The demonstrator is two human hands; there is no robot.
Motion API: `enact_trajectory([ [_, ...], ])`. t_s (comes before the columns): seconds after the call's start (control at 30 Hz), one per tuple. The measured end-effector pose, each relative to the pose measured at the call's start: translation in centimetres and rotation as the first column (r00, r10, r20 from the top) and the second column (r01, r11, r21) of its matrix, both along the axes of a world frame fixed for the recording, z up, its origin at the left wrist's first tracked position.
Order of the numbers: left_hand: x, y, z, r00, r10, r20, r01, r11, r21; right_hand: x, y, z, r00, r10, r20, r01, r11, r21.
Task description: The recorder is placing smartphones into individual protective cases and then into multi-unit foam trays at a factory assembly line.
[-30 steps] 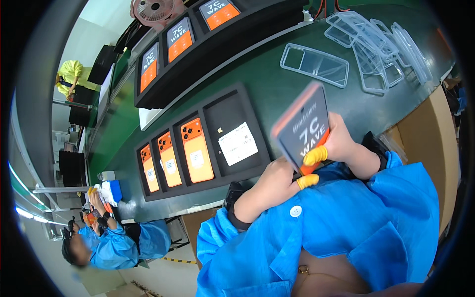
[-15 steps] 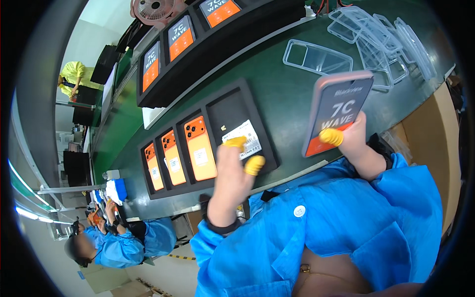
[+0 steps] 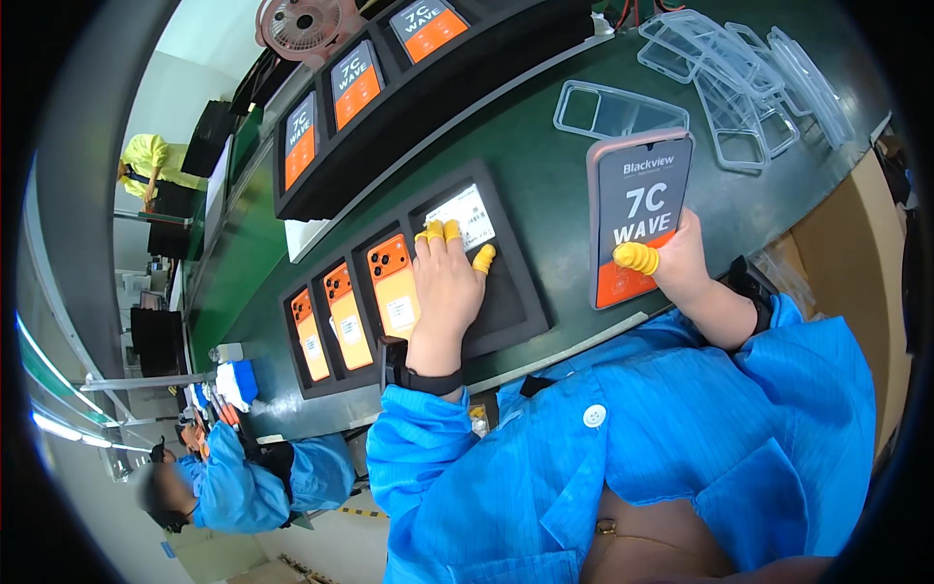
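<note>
My right hand (image 3: 681, 263), with a yellow finger cot on the thumb, grips a smartphone (image 3: 642, 219) upright above the table. Its screen faces me, covered by a grey and orange film, and a pinkish frame shows at the edge. My left hand (image 3: 448, 292) lies over the rightmost slot of a black foam tray (image 3: 511, 302). Its fingers, in yellow cots, are stretched out and touch a white printed label (image 3: 467, 216) at the slot's far end; the thumb stands apart. Orange phones (image 3: 394, 282) lie back up in the other slots, each bearing a small white sticker.
Beyond this tray stands a second black tray (image 3: 331, 175) with phones screen up. Clear phone cases (image 3: 623, 109) lie scattered at the far right of the green table (image 3: 555, 224). A cardboard box (image 3: 846, 243) stands at right. A co-worker in blue (image 3: 243, 482) sits at left.
The label has shifted toward the slot's far end, and my left hand has moved forward with its fingers on it. The phone in my right hand has turned more squarely toward me and shifted slightly left.
</note>
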State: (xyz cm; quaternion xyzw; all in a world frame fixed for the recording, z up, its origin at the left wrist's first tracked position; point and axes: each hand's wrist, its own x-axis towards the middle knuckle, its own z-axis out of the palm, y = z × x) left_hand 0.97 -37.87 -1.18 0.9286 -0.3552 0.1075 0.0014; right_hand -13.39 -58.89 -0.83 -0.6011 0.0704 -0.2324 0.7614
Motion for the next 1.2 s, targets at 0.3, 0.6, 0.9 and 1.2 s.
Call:
enact_trajectory([
  [0.3, -4.6, -0.1, 3.5, 0.848, -0.211, -0.485, -0.159, 0.773, -0.614, 0.8, 1.6, 1.7, 0.989, 0.124, -0.074, -0.109, 0.976, 0.188],
  [0.6, -6.8, 1.1, 1.8, 0.675, -0.473, -0.566, -0.618, 0.058, -0.784, 3.0, 0.7, 3.7, 0.992, -0.066, -0.112, -0.041, 0.656, -0.754],
  [0.9, -3.7, 4.9, 3.5, 0.754, -0.284, -0.593, -0.607, 0.046, -0.794, 2.3, -7.3, -1.6, 0.894, -0.437, -0.099, -0.071, 0.080, -0.994],
  [1.2, -3.1, 2.6, 1.5, 0.695, -0.067, -0.716, -0.571, 0.554, -0.606, 2.9, -5.4, -2.0, 0.961, -0.239, -0.142, -0.062, 0.313, -0.948],
])
